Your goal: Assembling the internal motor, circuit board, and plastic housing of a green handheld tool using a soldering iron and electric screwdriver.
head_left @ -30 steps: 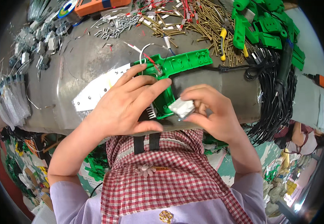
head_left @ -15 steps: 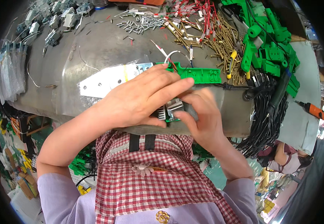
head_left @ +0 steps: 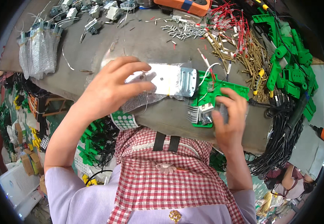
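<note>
My left hand (head_left: 121, 80) lies over the left end of a white metal plate (head_left: 165, 80), its fingers spread and tips at the plate. Clear plastic wrap (head_left: 143, 101) shows under and around the plate. My right hand (head_left: 231, 119) curls at the right side of a green plastic housing half (head_left: 206, 98), its thumb beside the small parts and its fingertips on the housing; the grip is partly hidden. In the housing sit a finned grey heat sink (head_left: 194, 114) and a small white-and-metal part (head_left: 206, 108). White and red wires (head_left: 209, 71) rise from its upper part.
Behind are metal screws (head_left: 184, 30), brass-coloured rods (head_left: 257, 61) and red wires (head_left: 236, 26). Green housings (head_left: 292, 63) and black cables (head_left: 281, 138) crowd the right. Bubble-wrapped pieces (head_left: 39, 48) lie left. Yellow-handled pliers (head_left: 259, 80) rest nearby. The table's front edge is close.
My view has shifted, so the scene sits further right. My left hand has moved left off the housing to the white plate, uncovering the heat sink. My right hand stays by the housing.
</note>
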A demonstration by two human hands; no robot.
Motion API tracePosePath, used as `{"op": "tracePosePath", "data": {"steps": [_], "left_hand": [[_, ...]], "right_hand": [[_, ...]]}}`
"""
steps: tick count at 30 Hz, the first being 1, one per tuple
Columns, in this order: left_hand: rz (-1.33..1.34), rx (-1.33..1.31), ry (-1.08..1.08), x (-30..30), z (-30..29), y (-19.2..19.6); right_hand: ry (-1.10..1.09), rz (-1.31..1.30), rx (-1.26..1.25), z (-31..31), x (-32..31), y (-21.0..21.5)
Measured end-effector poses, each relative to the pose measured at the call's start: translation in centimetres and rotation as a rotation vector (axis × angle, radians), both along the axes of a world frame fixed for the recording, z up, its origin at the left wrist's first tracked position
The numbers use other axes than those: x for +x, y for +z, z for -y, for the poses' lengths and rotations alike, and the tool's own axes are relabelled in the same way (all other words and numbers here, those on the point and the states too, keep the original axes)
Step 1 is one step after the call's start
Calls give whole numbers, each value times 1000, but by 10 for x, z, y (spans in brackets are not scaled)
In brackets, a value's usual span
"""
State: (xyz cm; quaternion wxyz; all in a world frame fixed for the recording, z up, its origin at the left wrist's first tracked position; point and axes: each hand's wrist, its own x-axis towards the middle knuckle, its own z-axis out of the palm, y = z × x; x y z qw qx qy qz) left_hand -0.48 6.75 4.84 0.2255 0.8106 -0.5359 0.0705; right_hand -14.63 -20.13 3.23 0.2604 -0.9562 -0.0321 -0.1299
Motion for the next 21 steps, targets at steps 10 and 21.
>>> {"op": "tracePosePath", "data": {"steps": [10, 21], "left_hand": [[-132, -334, -143, -9, 45, 19], [16, -333, 151, 8, 76, 38]], "right_hand": [[159, -127, 386, -70, 16, 44], [-176, -53, 482, 67, 130, 55]]}}
